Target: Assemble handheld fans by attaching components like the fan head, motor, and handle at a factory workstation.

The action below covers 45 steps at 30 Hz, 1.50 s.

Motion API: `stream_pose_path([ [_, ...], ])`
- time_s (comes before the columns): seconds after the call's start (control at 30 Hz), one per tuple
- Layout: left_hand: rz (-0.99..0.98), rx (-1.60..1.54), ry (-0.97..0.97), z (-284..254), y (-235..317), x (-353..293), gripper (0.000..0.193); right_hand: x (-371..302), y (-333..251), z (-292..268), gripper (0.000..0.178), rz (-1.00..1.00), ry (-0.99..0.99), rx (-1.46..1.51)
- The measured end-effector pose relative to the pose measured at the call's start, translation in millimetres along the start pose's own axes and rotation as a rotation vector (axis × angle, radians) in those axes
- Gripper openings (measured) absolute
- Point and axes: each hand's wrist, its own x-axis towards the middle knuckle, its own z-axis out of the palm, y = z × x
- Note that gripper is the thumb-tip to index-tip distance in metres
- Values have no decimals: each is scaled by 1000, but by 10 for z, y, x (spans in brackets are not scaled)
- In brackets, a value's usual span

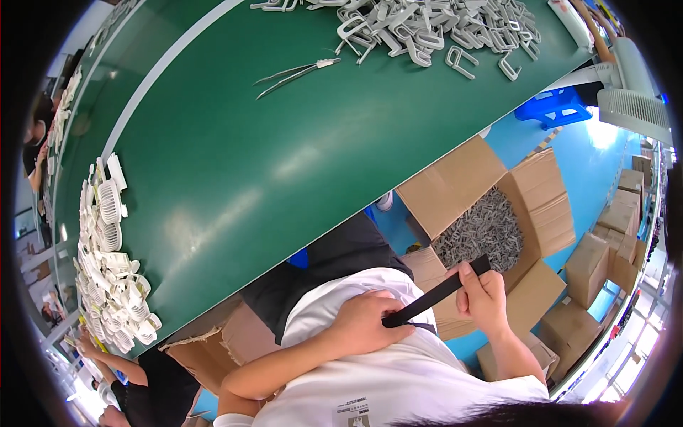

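A person in a white shirt (341,377) holds a black strap (435,294) stretched between two bare hands at the lower centre of the frame, in front of the body and apart from the green table (284,156). The left hand (366,322), back uppermost, closes thumb and fingers about the strap's lower-left end; the right hand (485,297) pinches it near the upper-right end, a short tip showing beyond the thumb. The strap slants upward to the right, seemingly taut. Just beyond the right hand, an open cardboard box (452,181) on the blue floor (596,153) holds a heap of small grey parts (480,231). Across the table, metal tweezers (295,73) lie with their tips apart at upper centre, just below a pile of grey plastic clips (434,28) along the top edge. White slatted fan parts (110,274) are heaped at the table's left end, where a co-worker's hand (88,347) reaches in at lower left. A blue plastic stool (555,107) stands at upper right, with closed cartons (587,267) gathered along the right side.
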Motion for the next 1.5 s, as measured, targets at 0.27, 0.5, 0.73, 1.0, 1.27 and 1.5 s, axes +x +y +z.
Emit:
stream_pose_path([
  [0.27, -36, -211, 15, -45, -148, -115, 28, 76, 465, -303, 40, 77, 47, 189],
  [0.5, -144, -148, -115, -101, -116, -48, 31, 170, 392, -210, 36, 49, -177, 237],
  [0.73, 58, 43, 30, -22, -120, -95, 33, 36, 615, -143, 27, -348, -597, -494],
  [1.0, -182, -105, -66, -40, -148, -84, 30, 36, 757, 14, 17, -516, -546, -473],
  [1.27, -45, -108, -72, -175, -32, -159, 44, 189, 743, 202, 18, -1261, -253, -995],
  [1.5, -244, -388, 20, -36, -99, -202, 37, 158, 770, 240, 24, -1257, -201, -957],
])
